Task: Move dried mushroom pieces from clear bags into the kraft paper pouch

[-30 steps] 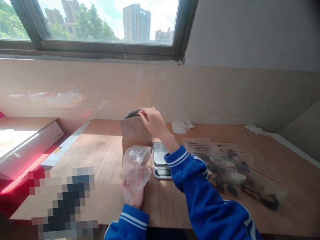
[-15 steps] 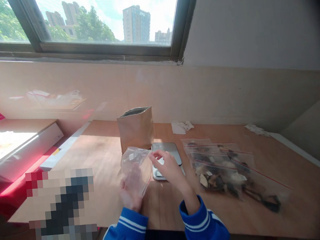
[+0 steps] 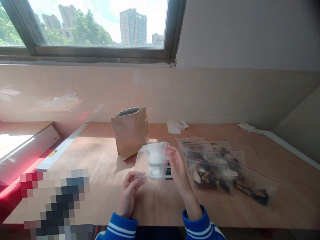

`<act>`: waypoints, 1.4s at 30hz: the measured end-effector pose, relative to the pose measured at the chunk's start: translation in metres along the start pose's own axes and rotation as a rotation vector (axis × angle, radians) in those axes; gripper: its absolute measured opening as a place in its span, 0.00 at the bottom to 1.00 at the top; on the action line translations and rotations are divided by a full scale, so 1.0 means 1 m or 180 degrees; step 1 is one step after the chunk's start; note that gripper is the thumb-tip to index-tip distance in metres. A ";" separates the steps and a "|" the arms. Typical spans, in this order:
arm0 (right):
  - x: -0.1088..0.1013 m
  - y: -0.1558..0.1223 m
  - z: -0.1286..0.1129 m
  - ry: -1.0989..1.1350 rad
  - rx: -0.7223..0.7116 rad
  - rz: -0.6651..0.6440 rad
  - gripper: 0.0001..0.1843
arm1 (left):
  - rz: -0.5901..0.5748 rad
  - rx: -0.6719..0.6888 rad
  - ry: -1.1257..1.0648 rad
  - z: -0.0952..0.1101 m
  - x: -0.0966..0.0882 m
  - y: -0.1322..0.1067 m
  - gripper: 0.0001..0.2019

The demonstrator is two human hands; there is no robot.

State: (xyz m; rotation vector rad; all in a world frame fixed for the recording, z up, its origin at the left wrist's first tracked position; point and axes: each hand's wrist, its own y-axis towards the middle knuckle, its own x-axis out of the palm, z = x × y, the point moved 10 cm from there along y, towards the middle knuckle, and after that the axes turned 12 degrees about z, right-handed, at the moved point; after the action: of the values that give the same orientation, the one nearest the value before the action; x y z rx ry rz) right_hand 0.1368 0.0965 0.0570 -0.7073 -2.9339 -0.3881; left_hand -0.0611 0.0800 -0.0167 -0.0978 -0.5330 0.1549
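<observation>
A clear plastic bag (image 3: 153,160) is stretched between my two hands, see-through and slightly blurred. Closed in a pinch, my left hand (image 3: 130,190) grips its lower left corner. My right hand (image 3: 178,166) has its fingers closed on the bag's upper right edge, smeared a little by motion. Through the film shows a small kitchen scale (image 3: 168,171), with a dark display partly visible near my right fingers. Behind and to the left, a brown kraft paper pouch (image 3: 130,133) stands upright with its top open.
Right of the scale, several zip bags (image 3: 216,171) with red seals and dark, dried-looking pieces overlap on the wooden table (image 3: 280,169). White crumpled paper (image 3: 181,125) lies near the wall, with more paper (image 3: 249,128) at the far right. A pixelated patch covers the left front.
The plastic bag has swung rightward from beside the scale to in front of it. My left hand has shifted to a lower corner; my right hand has turned more upright. The view has shifted slightly.
</observation>
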 end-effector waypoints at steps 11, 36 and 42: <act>0.027 -0.055 0.048 0.0144 0.1007 -0.1340 0.20 | 0.0214 -0.0115 0.0403 0.009 -0.019 -0.009 0.15; 0.034 -0.073 0.051 0.0208 0.1039 -0.1402 0.18 | 0.1224 0.0393 0.1296 0.058 -0.047 0.003 0.28; 0.030 -0.069 0.056 0.0269 0.1032 -0.1223 0.19 | 0.0466 0.0070 0.1331 0.016 -0.025 -0.018 0.25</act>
State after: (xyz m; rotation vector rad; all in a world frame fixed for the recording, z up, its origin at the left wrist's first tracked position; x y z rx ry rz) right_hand 0.0760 0.0656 -0.0080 -0.0840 -2.9379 0.0357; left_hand -0.0883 0.0586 -0.0131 -0.1436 -0.1065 0.2755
